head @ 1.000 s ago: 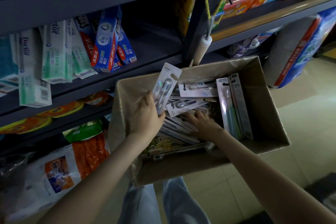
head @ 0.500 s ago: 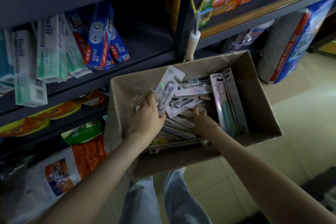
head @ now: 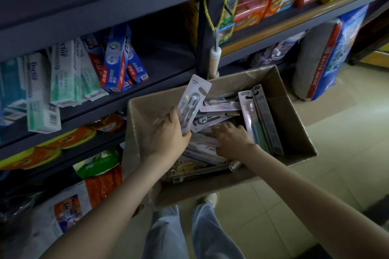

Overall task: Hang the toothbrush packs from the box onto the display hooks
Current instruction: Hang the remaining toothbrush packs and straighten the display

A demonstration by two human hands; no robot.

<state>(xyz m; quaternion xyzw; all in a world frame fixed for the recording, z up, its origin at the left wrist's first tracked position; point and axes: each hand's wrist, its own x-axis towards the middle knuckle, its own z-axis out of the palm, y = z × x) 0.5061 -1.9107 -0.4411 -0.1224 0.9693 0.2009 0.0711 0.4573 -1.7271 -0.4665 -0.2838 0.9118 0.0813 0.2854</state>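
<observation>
Over box (head: 292,126) | left hand (head: 168,135) grips SPRING pack (head: 194,99) | right hand (head: 231,141) rests open on packs (head: 220,105)

Left hand (head: 168,134) grips toothbrush pack (head: 192,101) over box (head: 294,132).

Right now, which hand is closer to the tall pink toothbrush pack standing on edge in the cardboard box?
Right. The right hand rests beside the tall pink toothbrush pack; the left hand is farther left, gripping a silvery toothbrush pack.
</observation>
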